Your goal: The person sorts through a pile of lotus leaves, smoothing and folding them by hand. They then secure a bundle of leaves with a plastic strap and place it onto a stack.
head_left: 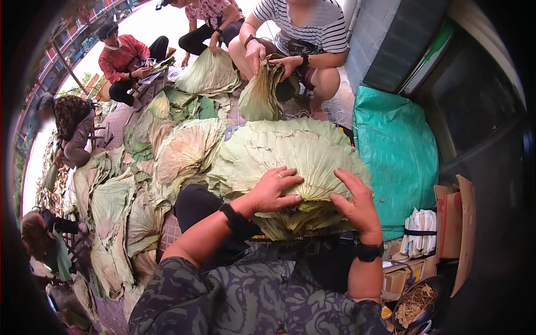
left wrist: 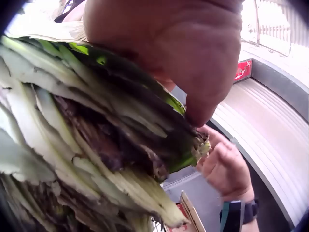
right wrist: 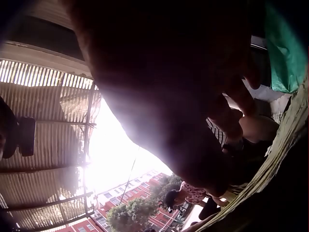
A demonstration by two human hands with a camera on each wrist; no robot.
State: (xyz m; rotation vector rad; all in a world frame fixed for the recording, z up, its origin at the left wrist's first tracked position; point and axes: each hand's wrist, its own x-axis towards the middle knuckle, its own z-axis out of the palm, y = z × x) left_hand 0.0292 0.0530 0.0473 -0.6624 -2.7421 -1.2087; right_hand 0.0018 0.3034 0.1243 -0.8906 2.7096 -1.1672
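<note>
text: none legible | red sign [left wrist: 243,70] by metal shutter: marks too blurred to read

Leaf stack [head_left: 290,153] lies left of tarp [head_left: 393,151].
</note>
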